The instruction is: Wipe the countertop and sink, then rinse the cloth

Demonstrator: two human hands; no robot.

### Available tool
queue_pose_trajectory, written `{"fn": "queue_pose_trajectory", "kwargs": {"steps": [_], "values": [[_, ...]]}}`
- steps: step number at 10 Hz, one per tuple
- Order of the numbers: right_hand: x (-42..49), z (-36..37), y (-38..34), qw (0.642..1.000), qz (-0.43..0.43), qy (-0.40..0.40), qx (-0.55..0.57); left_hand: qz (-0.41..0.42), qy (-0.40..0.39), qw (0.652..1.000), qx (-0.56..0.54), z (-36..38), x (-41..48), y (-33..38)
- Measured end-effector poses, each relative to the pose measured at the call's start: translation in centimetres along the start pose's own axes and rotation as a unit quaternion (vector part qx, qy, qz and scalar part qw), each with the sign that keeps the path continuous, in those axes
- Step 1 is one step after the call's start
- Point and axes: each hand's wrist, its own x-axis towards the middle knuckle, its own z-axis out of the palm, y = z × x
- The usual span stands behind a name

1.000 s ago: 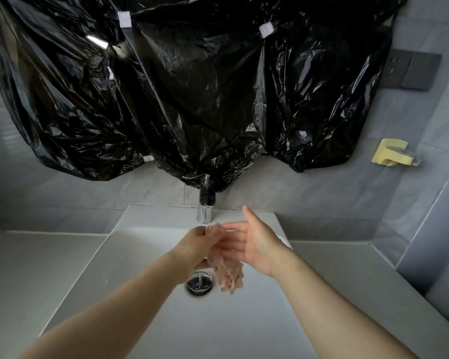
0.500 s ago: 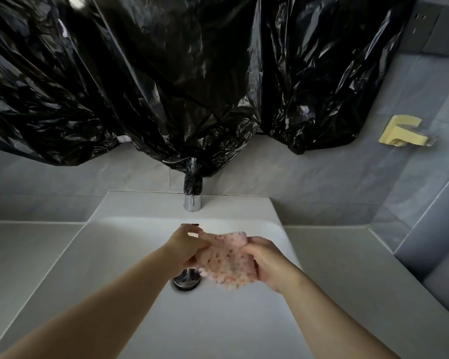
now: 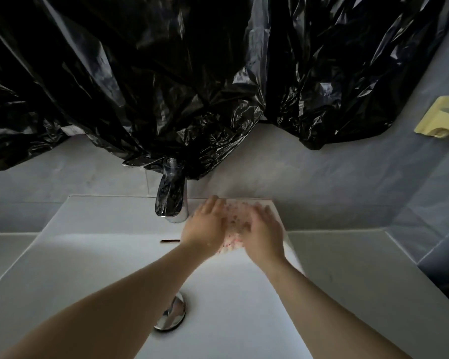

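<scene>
The left hand [image 3: 204, 229] and right hand [image 3: 265, 237], fingers straight, press the cloth [image 3: 235, 220] on the sink [image 3: 101, 213] rim's back right corner

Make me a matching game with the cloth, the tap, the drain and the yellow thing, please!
Things:
1 cloth
2 tap
3 drain
4 yellow holder

Places:
A on the wall, at the right
B at the bottom of the sink
C under the left hand and right hand
D just below the black plastic

Pairs: 1-C, 2-D, 3-B, 4-A
</scene>
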Motion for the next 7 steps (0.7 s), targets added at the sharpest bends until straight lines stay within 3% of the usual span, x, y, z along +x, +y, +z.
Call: {"fn": "queue_pose_trajectory", "kwargs": {"steps": [1, 2, 5, 6, 7], "values": [[-1.7, 2.2, 0.7, 0.981, -0.101, -0.109, -0.125, 0.015, -0.078, 0.985, 0.152, 3.2, -0.6, -1.3], [-1.2, 2.5, 0.9, 0.974, -0.11, -0.119, -0.157, 0.02, -0.098, 0.972, 0.213, 3.6, -0.3, -1.7], [2.1, 1.5, 0.6, 0.966, -0.042, -0.218, -0.134, 0.036, -0.159, 0.96, 0.228, 2.0, 2.8, -2.0], [1.7, 0.9, 0.6, 0.971, -0.021, -0.208, -0.12, 0.023, -0.126, 0.969, 0.211, 1.2, 2.8, -1.3], [1.2, -2.3, 0.2, 0.995, 0.048, -0.07, 0.055, 0.047, -0.043, 0.991, 0.114, -0.6, 0.7, -0.3]]}}
